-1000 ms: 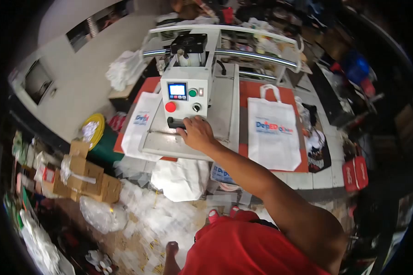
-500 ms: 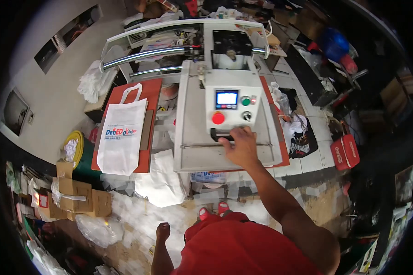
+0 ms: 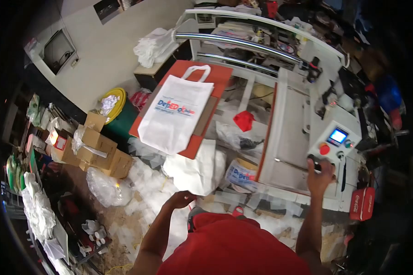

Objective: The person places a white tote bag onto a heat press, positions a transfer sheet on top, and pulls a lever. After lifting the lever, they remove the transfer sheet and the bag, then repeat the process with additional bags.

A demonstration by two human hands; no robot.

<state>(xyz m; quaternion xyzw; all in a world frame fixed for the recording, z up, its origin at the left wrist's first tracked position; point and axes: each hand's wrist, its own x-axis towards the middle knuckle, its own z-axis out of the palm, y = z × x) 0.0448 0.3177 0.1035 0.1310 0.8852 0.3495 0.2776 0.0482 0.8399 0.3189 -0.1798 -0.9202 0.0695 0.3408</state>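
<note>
Head view: I see the right hand [image 3: 321,177] wrapped around the black bar handle [image 3: 313,162] on the white boxy control head [image 3: 348,121]. White fabric tote bag [image 3: 172,114] with blue-red print lies on the red-brown flat pad [image 3: 222,77], well left of that head. Left hand [image 3: 181,200], lower left of the head, curled; can't tell if holding. Risks: left arm brushing the tote could skew it; slipping grip could put fingers on the pale metal plate [image 3: 290,130], possibly hot.
</note>
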